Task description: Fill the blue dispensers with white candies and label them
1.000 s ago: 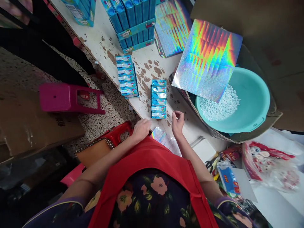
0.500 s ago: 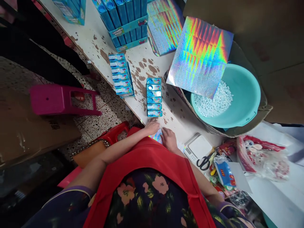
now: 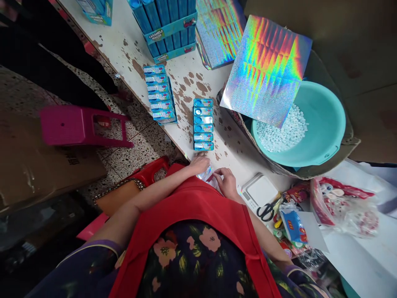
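At the near edge of the table my left hand (image 3: 200, 163) rests with bent fingers on a small shiny holographic sheet (image 3: 204, 173), holding it down. My right hand (image 3: 226, 181) is just to the right of it, thumb and forefinger curled together by the sheet's edge. Whatever lies in that pinch is too small to make out. Directly beyond my left hand stands a row of blue candy tins (image 3: 203, 128) lettered "Caramelo". Farther left, a second row of blue tins (image 3: 159, 96) bears shiny strips.
Stacked trays of tins (image 3: 170, 31) stand at the back. A large holographic sheet (image 3: 266, 68) overlaps a turquoise basin (image 3: 322, 120) of white candies. To the right lie a white scale (image 3: 259, 190) and black scissors (image 3: 266, 212). A pink stool (image 3: 66, 126) stands at left.
My right hand has lifted off the small sheet and shifted slightly right, its fingers drawing into a pinch. My left hand stays on the sheet. The view has shifted a little.
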{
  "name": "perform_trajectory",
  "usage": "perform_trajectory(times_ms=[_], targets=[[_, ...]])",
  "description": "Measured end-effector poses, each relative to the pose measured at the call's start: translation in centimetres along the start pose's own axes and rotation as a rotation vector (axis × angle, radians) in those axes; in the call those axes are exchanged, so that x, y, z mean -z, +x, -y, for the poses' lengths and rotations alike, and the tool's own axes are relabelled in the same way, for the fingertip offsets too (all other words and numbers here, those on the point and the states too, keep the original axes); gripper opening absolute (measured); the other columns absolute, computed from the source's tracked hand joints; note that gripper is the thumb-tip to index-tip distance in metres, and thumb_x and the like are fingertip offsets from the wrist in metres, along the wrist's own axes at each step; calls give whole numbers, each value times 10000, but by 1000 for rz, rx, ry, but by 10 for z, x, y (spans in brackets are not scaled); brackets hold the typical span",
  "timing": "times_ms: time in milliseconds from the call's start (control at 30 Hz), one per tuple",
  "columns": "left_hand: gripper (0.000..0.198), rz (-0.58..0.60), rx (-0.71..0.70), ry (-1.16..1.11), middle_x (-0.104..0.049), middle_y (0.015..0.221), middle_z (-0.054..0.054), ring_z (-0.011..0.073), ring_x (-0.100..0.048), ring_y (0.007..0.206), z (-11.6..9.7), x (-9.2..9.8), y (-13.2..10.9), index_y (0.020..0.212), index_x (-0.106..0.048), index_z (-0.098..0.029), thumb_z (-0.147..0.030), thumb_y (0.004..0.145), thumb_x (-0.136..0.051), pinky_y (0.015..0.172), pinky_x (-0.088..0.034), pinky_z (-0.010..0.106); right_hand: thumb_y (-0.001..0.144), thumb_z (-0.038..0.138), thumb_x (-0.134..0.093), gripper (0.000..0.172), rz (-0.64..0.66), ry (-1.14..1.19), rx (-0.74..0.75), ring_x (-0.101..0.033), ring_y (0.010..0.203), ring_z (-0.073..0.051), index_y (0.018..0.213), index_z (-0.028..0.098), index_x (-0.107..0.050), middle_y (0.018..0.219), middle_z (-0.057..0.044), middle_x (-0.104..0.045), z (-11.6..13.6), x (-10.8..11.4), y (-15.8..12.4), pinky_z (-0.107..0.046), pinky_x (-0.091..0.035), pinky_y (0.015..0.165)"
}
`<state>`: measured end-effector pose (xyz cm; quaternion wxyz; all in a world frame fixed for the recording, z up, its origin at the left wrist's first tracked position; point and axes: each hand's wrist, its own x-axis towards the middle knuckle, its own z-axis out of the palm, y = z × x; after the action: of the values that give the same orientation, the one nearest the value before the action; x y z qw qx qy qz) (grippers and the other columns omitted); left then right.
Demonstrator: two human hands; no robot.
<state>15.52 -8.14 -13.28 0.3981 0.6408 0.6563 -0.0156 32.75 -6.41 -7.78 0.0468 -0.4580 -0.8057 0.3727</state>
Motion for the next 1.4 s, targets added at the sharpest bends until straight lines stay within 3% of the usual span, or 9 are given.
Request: perform_trajectory(times_ms=[133, 233, 400, 533, 833, 1067, 1167, 1267, 1400], targets=[[293, -110, -12, -208, -657, 1059, 98, 258, -494, 1137, 0, 3, -11, 902, -687, -171, -300, 908, -424, 1004, -343, 387, 844, 362, -592, 168, -35, 122, -82, -557, 719, -172, 775, 210, -608, 745, -19, -634, 21, 32, 0, -315, -450, 715], [366, -182, -141, -684, -635, 1147, 88, 206, -527, 1123, -6, 11, -25, 1070, -644, -173, -349, 945, -348, 1005, -368, 341, 826, 373, -615, 178, -25, 198, -109, -558, 709, -165, 762, 207, -607, 731, -11, -632, 34, 51, 2, -313, -446, 717], [255, 27, -163, -1139, -654, 795, 29, 142, -604, 747, -17, 31, -46, 889, -630, -145, -377, 819, -549, 687, -468, 243, 802, 397, -638, 205, -64, 364, -176, -565, 699, -153, 769, 196, -613, 728, -7, -634, 46, 56, 15, -301, -455, 712], [296, -109, -57, -1057, -532, 566, -22, 98, -513, 549, -8, 55, -56, 664, -545, -151, -362, 856, -465, 580, -416, 219, 797, 403, -628, 212, -201, 413, -209, -563, 725, -159, 778, 193, -612, 749, -11, -628, 53, 35, 42, -313, -458, 736], [162, -425, 28, -829, -471, 561, -80, 103, -452, 482, 67, 117, -23, 990, -422, -190, -208, 830, -406, 530, -377, 216, 760, 314, -633, 139, -458, 260, -105, -496, 998, -215, 728, 180, -619, 947, -69, -526, 80, -16, 152, -360, -396, 913], [166, -431, 153, -1008, -426, 558, -86, 98, -426, 456, 81, 102, 12, 988, -380, -194, -165, 825, -383, 514, -384, 211, 735, 232, -603, 98, -464, 225, -165, -487, 1004, -231, 790, 188, -535, 1004, -104, -503, 71, -29, 174, -379, -393, 929], [269, -433, 344, -796, -532, 637, -37, 136, -542, 562, 80, 101, 9, 1081, -423, -182, -131, 818, -396, 620, -455, 261, 721, 238, -575, 260, -459, 323, -282, -521, 926, -201, 954, 177, -478, 1033, -105, -516, 64, -28, 173, -350, -436, 865], [415, -543, 385, -464, -638, 967, 75, 203, -593, 952, 73, 96, 1, 1197, -475, -165, -75, 803, -377, 865, -454, 330, 717, 299, -603, 343, -420, 363, -289, -550, 895, -187, 996, 173, -448, 1034, -100, -547, 63, -26, 174, -328, -458, 834], [601, -467, 264, -209, -421, 1424, 101, 265, -422, 1229, 57, 71, -19, 1358, -421, -186, -38, 777, -385, 1015, -372, 395, 715, 322, -629, 324, -412, 332, -221, -573, 889, -184, 957, 189, -459, 971, -73, -584, 60, -25, 177, -333, -468, 836]])
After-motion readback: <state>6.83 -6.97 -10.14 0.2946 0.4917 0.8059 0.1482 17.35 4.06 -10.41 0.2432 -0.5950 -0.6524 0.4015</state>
